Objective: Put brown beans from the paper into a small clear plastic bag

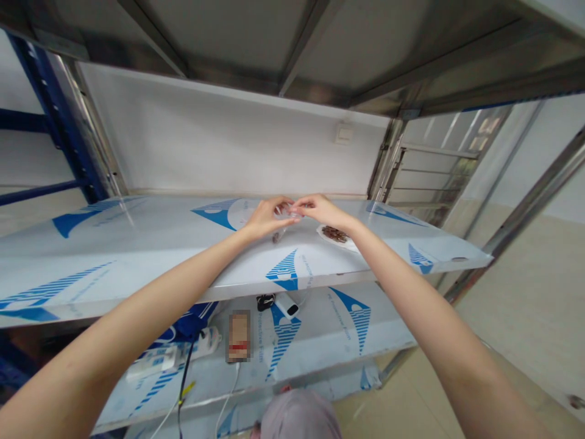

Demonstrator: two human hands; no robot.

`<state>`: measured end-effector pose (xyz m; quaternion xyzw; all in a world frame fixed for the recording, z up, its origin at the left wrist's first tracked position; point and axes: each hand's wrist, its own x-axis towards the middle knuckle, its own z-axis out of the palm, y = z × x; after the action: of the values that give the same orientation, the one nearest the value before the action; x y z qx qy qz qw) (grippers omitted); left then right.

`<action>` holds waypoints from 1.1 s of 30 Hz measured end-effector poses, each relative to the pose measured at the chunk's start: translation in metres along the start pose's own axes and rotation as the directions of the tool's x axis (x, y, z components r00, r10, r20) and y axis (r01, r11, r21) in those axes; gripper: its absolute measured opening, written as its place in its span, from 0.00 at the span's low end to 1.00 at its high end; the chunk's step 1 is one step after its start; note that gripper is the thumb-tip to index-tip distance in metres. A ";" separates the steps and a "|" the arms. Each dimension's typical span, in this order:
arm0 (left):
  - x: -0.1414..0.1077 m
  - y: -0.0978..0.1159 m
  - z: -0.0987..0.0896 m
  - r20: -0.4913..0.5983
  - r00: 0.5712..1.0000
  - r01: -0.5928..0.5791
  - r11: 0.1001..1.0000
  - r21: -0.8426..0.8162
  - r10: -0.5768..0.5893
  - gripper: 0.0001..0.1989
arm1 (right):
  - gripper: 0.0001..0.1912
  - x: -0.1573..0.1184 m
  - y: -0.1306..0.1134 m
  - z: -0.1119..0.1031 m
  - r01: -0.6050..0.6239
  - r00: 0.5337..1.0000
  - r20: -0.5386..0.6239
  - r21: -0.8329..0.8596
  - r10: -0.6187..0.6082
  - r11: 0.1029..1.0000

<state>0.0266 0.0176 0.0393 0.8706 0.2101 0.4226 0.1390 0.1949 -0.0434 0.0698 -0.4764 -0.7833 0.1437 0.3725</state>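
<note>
Both hands meet over the film-covered metal shelf. My left hand (pixel 270 217) is wrapped round a small clear container (pixel 286 213), which is tilted and partly hidden by the fingers. Some small brown pieces (pixel 276 236) show at its lower end. The fingertips of my right hand (pixel 315 208) are pinched together at the container's upper end; whatever they hold is too small to make out. Just below the right wrist, a white dish (pixel 323 235) with a heap of small brown pieces (pixel 335 233) rests on the shelf, partly covered by the forearm.
A lower shelf (pixel 315 341) bears a blurred-out phone-like object (pixel 239 335), a white device (pixel 287 305), a black cable (pixel 265 302) and power strips (pixel 153 363). Metal posts stand at both sides. An upper shelf (pixel 237 42) hangs overhead.
</note>
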 end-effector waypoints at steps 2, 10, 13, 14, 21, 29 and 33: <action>0.002 -0.004 0.002 -0.015 1.000 0.002 1.000 0.015 -0.002 0.20 | 0.14 -0.001 0.000 0.001 -0.003 1.000 -0.021 0.020 0.003 1.000; 0.004 -0.029 0.003 -0.121 0.992 0.051 0.995 0.088 -0.041 0.29 | 0.06 0.012 -0.001 0.017 -0.235 0.971 0.073 0.167 0.226 0.958; 0.003 -0.035 0.000 -0.108 0.991 0.094 0.992 0.087 -0.084 0.31 | 0.03 0.018 0.012 0.029 -0.310 0.949 0.033 0.278 0.314 0.909; 0.003 -0.037 -0.001 -0.094 0.991 0.105 0.991 0.078 -0.098 0.30 | 0.04 0.020 0.017 0.032 -0.316 0.945 0.025 0.312 0.325 0.896; 0.006 -0.037 -0.009 -0.175 0.966 0.187 0.982 -0.030 -0.190 0.11 | 0.05 0.021 0.036 0.039 -0.245 0.938 -0.086 0.521 0.336 0.818; 0.009 -0.034 -0.009 -0.284 0.945 0.163 0.986 -0.023 -0.162 0.10 | 0.12 0.018 0.033 0.043 -0.128 0.935 -0.201 0.574 0.290 0.809; 0.009 -0.033 -0.007 -0.263 0.951 0.165 0.986 -0.021 -0.164 0.10 | 0.17 0.018 0.034 0.045 -0.116 0.921 -0.239 0.589 0.309 0.800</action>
<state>0.0179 0.0511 0.0355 0.7861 0.2989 0.5216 0.1438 0.1792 -0.0051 0.0270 -0.4479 -0.5745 0.3299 0.6004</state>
